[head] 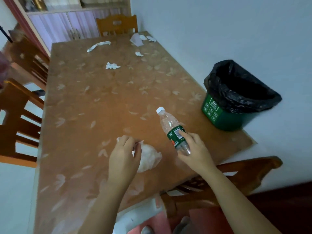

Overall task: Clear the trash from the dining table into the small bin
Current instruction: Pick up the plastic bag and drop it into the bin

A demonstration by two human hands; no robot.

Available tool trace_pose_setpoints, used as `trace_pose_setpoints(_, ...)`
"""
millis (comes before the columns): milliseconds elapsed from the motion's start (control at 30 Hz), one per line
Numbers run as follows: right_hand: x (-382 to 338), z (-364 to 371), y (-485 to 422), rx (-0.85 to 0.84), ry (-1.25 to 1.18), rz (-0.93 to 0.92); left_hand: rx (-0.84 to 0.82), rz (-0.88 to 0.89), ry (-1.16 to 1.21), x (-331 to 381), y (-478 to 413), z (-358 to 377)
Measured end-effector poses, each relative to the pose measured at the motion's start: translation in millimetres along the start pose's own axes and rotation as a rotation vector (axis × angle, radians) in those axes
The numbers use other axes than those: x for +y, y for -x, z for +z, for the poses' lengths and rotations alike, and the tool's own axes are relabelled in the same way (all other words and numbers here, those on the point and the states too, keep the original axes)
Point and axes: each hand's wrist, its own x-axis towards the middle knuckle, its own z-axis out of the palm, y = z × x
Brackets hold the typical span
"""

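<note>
My right hand grips a clear plastic bottle with a white cap and green label, held tilted just above the dining table. My left hand rests over a crumpled white tissue wad on the near part of the table, fingers curled at its edge. The small green bin with a black bag liner stands on the table's right edge, beyond the bottle. Several more crumpled tissues lie further away: one mid-table, a long strip, a small piece, and papers at the far end.
Wooden chairs stand at the left, the far end and the near right. A white wall runs along the table's right side. A cabinet with curtained doors stands behind the far chair.
</note>
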Motion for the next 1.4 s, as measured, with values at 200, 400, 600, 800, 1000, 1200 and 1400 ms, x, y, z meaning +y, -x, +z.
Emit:
trace_pose_setpoints(200,26.6,-77.0,-25.4,0.14,0.027,-0.081,0.038,0.113,0.042,62.9,-46.0,36.7)
trace_pose_setpoints(400,69.3,-164.6,-70.4,0.26,0.063,-0.138,0.156,0.152,0.055,128.7,-91.9,70.3)
trace_pose_setpoints(600,130.2,-227.8,-115.2,0.237,0.177,-0.132,0.235,0.124,0.064,179.2,-128.2,107.5)
trace_pose_setpoints(800,169.7,-241.2,-142.8,0.136,0.225,-0.111,0.275,0.086,0.101,202.6,-144.2,136.2)
trace_pose_setpoints(1000,183.9,-232.8,-151.9,0.172,0.151,-0.191,0.303,0.027,0.113,210.3,-161.5,146.8)
trace_pose_setpoints(1200,208.0,-235.3,-147.6,0.235,0.124,-0.249,0.325,0.007,0.236,232.4,-192.6,148.4)
trace_pose_setpoints(1400,217.6,-240.5,-138.7,0.248,0.032,-0.268,0.317,0.118,0.294,270.7,-222.8,159.4)
